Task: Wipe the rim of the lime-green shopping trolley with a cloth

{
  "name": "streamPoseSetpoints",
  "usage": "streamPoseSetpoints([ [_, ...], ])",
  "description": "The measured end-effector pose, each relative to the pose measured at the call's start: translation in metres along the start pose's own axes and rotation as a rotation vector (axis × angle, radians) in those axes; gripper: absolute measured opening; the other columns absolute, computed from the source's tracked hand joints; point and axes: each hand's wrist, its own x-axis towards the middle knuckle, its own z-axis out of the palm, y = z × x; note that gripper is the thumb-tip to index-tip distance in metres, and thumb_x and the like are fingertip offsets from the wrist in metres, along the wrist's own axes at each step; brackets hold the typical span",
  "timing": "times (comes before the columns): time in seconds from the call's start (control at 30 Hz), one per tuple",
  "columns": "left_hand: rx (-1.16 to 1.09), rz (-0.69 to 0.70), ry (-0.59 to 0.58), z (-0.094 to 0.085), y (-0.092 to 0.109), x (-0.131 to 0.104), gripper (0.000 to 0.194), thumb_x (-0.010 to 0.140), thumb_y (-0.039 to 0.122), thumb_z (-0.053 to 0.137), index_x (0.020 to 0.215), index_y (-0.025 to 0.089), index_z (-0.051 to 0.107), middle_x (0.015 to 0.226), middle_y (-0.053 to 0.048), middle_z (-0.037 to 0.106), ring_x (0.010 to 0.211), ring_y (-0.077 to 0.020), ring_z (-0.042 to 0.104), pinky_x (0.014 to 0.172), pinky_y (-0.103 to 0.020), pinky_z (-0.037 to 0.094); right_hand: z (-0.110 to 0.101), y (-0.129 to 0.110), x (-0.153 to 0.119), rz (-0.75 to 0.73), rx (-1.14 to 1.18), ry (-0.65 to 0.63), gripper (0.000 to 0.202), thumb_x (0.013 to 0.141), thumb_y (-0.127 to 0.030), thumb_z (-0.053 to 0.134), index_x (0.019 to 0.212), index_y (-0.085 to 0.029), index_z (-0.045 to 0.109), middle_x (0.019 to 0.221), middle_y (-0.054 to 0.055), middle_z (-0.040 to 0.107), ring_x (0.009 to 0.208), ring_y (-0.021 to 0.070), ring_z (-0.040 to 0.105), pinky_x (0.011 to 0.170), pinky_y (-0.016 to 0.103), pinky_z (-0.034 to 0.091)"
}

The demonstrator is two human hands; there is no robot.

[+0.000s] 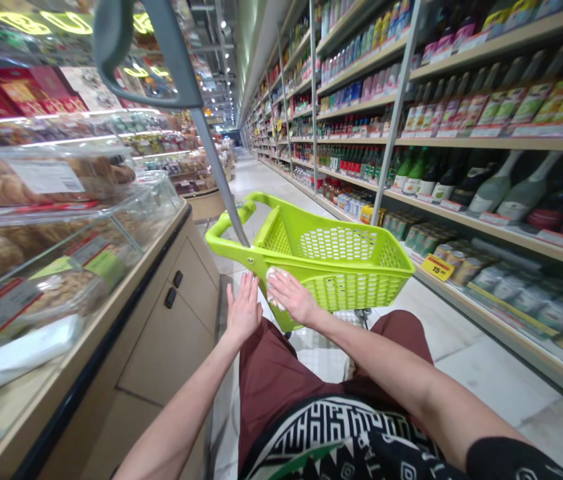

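Observation:
A bright green plastic shopping basket on wheels (356,283) stands on the floor in front of me, with a grey pull handle (216,167) rising up and to the left. My right hand (294,297) presses a crumpled white cloth or tissue (276,283) against the near side of the basket, close to its handle end. Its fingers lie over the white piece. Beside it, my left hand (244,310) is held near the basket's corner, fingers stretched out and nothing in them. Whether its fingertips touch the green plastic, I cannot tell.
Close on the left runs a wooden counter (171,333) with clear cases of packed bread (36,177). Shelves of bottles (491,180) and cans line the right side, with a yellow price tag (438,267) low down. A tiled aisle (256,167) stretches ahead.

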Motion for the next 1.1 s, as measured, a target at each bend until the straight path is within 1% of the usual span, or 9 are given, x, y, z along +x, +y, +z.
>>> streamPoseSetpoints([
  [0.1, -0.026, 0.015, 0.072, -0.012, 0.004, 0.020, 0.063, 0.075, 0.017, 0.038, 0.135, 0.010, 0.020, 0.141, -0.015, 0.021, 0.132, -0.0225, 0.012, 0.106, -0.050, 0.000, -0.018, 0.004, 0.023, 0.137, 0.002, 0.132, 0.040, 0.084, -0.011, 0.034, 0.123, -0.013, 0.045, 0.136, 0.008, 0.035, 0.132, 0.0181, 0.011, 0.106, 0.042, 0.022],
  [0.2, -0.031, 0.054, 0.074, -0.025, 0.011, 0.044, 0.063, 0.076, 0.018, 0.037, 0.136, 0.012, 0.019, 0.142, -0.013, 0.020, 0.132, -0.0227, 0.011, 0.105, -0.050, -0.003, -0.026, 0.010, 0.037, 0.221, -0.008, 0.145, 0.041, 0.084, -0.011, 0.034, 0.124, -0.014, 0.045, 0.135, 0.008, 0.037, 0.131, 0.0178, 0.015, 0.105, 0.040, 0.022],
  [0.33, 0.017, 0.106, -0.003, -0.035, 0.020, 0.065, 0.063, 0.074, 0.017, 0.038, 0.135, 0.012, 0.022, 0.142, -0.011, 0.021, 0.133, -0.0232, 0.009, 0.105, -0.053, -0.005, -0.030, 0.024, 0.015, 0.275, -0.011, 0.118, 0.045, 0.081, -0.008, 0.036, 0.124, -0.015, 0.045, 0.134, 0.007, 0.037, 0.129, 0.0193, 0.020, 0.103, 0.041, 0.025],
  [0.43, 0.042, 0.095, -0.032, -0.037, 0.023, 0.069, 0.064, 0.072, 0.017, 0.038, 0.134, 0.010, 0.023, 0.142, -0.011, 0.020, 0.133, -0.0231, 0.008, 0.104, -0.053, -0.006, -0.037, 0.041, -0.013, 0.361, 0.001, 0.136, 0.051, 0.076, -0.004, 0.036, 0.124, -0.015, 0.044, 0.133, 0.008, 0.039, 0.128, 0.0195, 0.022, 0.102, 0.042, 0.027],
  [0.53, 0.052, 0.090, -0.048, -0.035, 0.026, 0.070, 0.065, 0.072, 0.017, 0.038, 0.134, 0.009, 0.024, 0.142, -0.011, 0.020, 0.133, -0.0234, 0.006, 0.105, -0.054, -0.004, -0.045, 0.053, -0.020, 0.467, 0.000, 0.173, 0.053, 0.071, -0.001, 0.037, 0.123, -0.013, 0.046, 0.131, 0.010, 0.041, 0.126, 0.0206, 0.027, 0.102, 0.043, 0.026],
  [0.77, 0.056, 0.109, -0.043, -0.032, 0.032, 0.080, 0.065, 0.071, 0.017, 0.038, 0.134, 0.009, 0.025, 0.141, -0.010, 0.022, 0.133, -0.0232, 0.008, 0.105, -0.054, -0.002, -0.035, 0.042, 0.023, 0.471, -0.006, 0.134, 0.045, 0.076, -0.005, 0.039, 0.120, -0.012, 0.047, 0.129, 0.011, 0.042, 0.125, 0.0230, 0.027, 0.101, 0.042, 0.027],
  [0.83, 0.054, 0.103, -0.038, -0.032, 0.032, 0.082, 0.065, 0.071, 0.017, 0.038, 0.134, 0.009, 0.025, 0.141, -0.010, 0.023, 0.133, -0.0233, 0.010, 0.105, -0.055, -0.002, -0.036, 0.048, 0.017, 0.474, -0.021, 0.123, 0.045, 0.076, -0.005, 0.039, 0.120, -0.013, 0.047, 0.129, 0.010, 0.043, 0.124, 0.0232, 0.028, 0.100, 0.042, 0.028],
  [1.0, 0.042, 0.089, -0.033, -0.029, 0.034, 0.081, 0.065, 0.071, 0.017, 0.038, 0.134, 0.009, 0.024, 0.141, -0.011, 0.024, 0.133, -0.0243, 0.010, 0.105, -0.055, 0.000, -0.053, 0.079, -0.029, 0.619, -0.067, 0.093, 0.047, 0.072, 0.001, 0.039, 0.116, -0.013, 0.050, 0.125, 0.012, 0.046, 0.121, 0.0233, 0.033, 0.100, 0.043, 0.028],
  [1.1, 0.033, 0.078, -0.035, -0.027, 0.039, 0.082, 0.066, 0.070, 0.017, 0.038, 0.134, 0.008, 0.024, 0.141, -0.011, 0.022, 0.133, -0.0245, 0.009, 0.105, -0.055, 0.001, -0.057, 0.084, -0.034, 0.677, -0.079, 0.079, 0.045, 0.072, 0.000, 0.040, 0.114, -0.011, 0.051, 0.124, 0.015, 0.046, 0.121, 0.0242, 0.034, 0.100, 0.043, 0.026],
])
